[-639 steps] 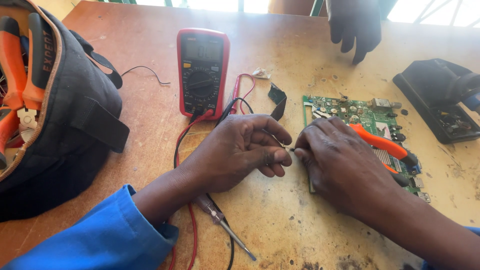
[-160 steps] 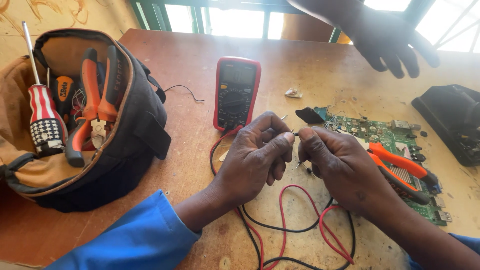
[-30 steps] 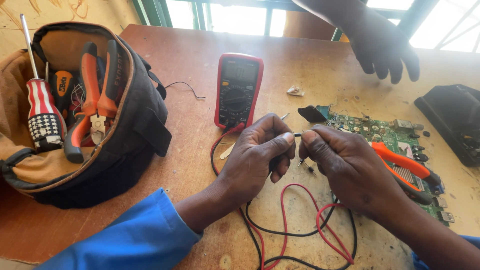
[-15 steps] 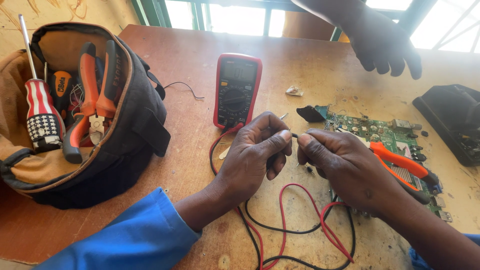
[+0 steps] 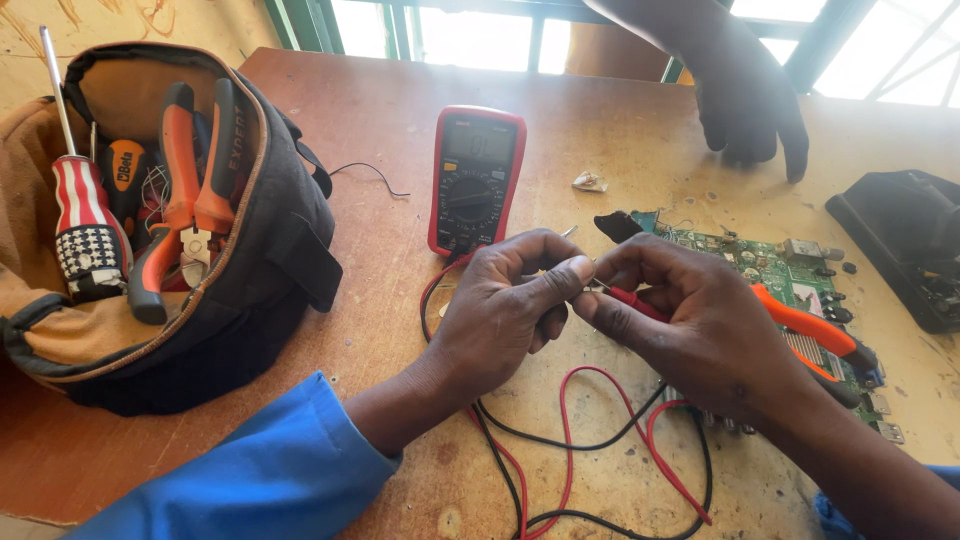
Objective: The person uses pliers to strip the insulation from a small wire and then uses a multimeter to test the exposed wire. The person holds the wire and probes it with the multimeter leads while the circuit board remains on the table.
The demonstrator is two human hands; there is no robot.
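Close to the camera, red and black wires (image 5: 600, 450) loop over the wooden worktop (image 5: 380, 180). Just above them the two hands meet in the middle. The left hand (image 5: 505, 320) is curled shut, and its fingertips pinch something very small that I cannot make out. The right hand (image 5: 690, 320) is closed around a red probe (image 5: 632, 300), with the metal tip pointing at the left fingertips. The right hand hides part of the green circuit board (image 5: 770, 265) under it. Orange-handled pliers (image 5: 810, 325) lie on that board, just beside the right hand.

On the left sits an open tool bag (image 5: 240, 330) with a striped screwdriver (image 5: 85, 225) and more orange pliers (image 5: 190, 190) inside. Behind the hands lies a red meter (image 5: 476, 180), and the wires run to it. A black box (image 5: 900, 250) sits at the far right. At the far edge, another person's gloved hand (image 5: 750, 110) hangs above the worktop.
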